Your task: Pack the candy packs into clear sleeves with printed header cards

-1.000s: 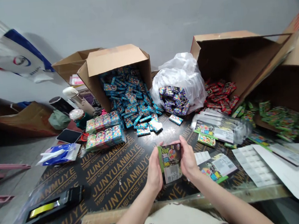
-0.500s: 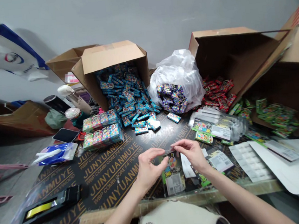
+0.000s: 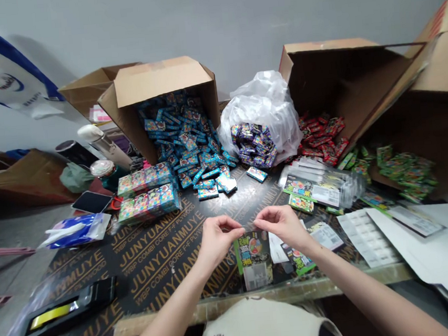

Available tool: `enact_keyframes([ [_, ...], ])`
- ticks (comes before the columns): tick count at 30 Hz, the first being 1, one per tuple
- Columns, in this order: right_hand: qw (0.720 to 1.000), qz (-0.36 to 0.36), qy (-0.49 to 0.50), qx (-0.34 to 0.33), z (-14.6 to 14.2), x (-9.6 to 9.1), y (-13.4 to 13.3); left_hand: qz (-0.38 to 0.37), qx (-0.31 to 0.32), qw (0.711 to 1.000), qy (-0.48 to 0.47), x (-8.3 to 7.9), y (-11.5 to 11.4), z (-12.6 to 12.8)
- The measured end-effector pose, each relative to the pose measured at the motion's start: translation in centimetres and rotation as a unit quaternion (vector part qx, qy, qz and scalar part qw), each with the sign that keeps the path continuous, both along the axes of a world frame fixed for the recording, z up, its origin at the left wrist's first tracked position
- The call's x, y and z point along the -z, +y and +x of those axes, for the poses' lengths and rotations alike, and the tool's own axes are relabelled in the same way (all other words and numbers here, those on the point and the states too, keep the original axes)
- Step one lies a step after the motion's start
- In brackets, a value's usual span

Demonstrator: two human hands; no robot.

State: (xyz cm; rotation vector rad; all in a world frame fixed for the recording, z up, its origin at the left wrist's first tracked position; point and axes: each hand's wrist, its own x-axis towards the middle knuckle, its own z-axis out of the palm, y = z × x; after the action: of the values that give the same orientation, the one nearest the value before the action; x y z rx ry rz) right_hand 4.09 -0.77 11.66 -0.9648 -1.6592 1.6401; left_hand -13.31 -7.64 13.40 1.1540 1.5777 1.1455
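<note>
A small green and black printed packet [image 3: 253, 258] in a clear sleeve stands on the plywood table [image 3: 157, 253] near its front edge. My left hand [image 3: 216, 239] pinches the sleeve's top left corner. My right hand [image 3: 283, 225] pinches the top right corner. Both hands are closed in a pinch right above the packet. A flat printed card [image 3: 298, 260] lies just right of the packet, partly under my right wrist.
Behind stand a tipped box of blue packets [image 3: 183, 135], a white bag of purple packets [image 3: 258, 133], and a box with red packets [image 3: 322, 137]. Green packets [image 3: 404, 169] lie far right. Stacked boxed sets [image 3: 147, 194] sit left; a black tool [image 3: 63, 310] lies at front left; white sheets [image 3: 404, 230] right.
A second ago both hands gripped the packet's sides, holding it up. Then they set it down near the table edge and moved to pinch its top; the view drifted slightly.
</note>
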Motion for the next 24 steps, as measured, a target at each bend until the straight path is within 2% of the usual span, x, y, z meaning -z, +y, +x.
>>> enact_keyframes([
  [5, 0.999, 0.032, -0.023, -0.027, 0.9, 0.1, -0.1, 0.108, 0.046, 0.984, 0.136, -0.3, -1.1, 0.6],
  [8, 0.996, 0.065, -0.011, -0.055, 1.7, 0.2, -0.3, 0.102, 0.047, 0.983, 0.143, 0.3, -1.3, 0.1],
  [11, 0.997, 0.031, 0.035, -0.062, 2.6, 1.7, -0.9, 0.069, 0.026, 0.992, 0.103, 1.3, -1.3, -1.4],
  [13, 0.997, -0.028, 0.046, -0.061, 2.9, 3.6, -1.9, 0.05, -0.024, 0.996, 0.066, 2.1, -1.4, -2.8],
  [15, 0.993, -0.08, 0.028, -0.088, 2.5, 5.7, -3.3, 0.033, -0.101, 0.994, 0.032, 2.8, -1.7, -4.4],
  [18, 0.989, -0.111, 0.007, -0.1, 0.7, 7.9, -4.3, 0.021, -0.228, 0.973, -0.027, 4.0, -2.6, -6.5],
  [20, 0.995, -0.071, -0.007, -0.075, -1.0, 8.2, -2.9, 0.02, -0.298, 0.952, -0.073, 4.9, -3.5, -7.5],
  [21, 0.997, -0.021, -0.027, -0.063, -1.7, 8.1, -1.4, 0.014, -0.319, 0.944, -0.081, 5.5, -4.1, -7.9],
  [23, 0.985, 0.134, -0.103, -0.023, -2.6, 7.7, 2.9, -0.011, -0.33, 0.944, -0.028, 6.7, -5.5, -8.6],
  [24, 0.963, 0.218, -0.16, 0.016, -2.7, 7.4, 5.3, -0.024, -0.324, 0.945, 0.033, 7.2, -6.2, -9.0],
])
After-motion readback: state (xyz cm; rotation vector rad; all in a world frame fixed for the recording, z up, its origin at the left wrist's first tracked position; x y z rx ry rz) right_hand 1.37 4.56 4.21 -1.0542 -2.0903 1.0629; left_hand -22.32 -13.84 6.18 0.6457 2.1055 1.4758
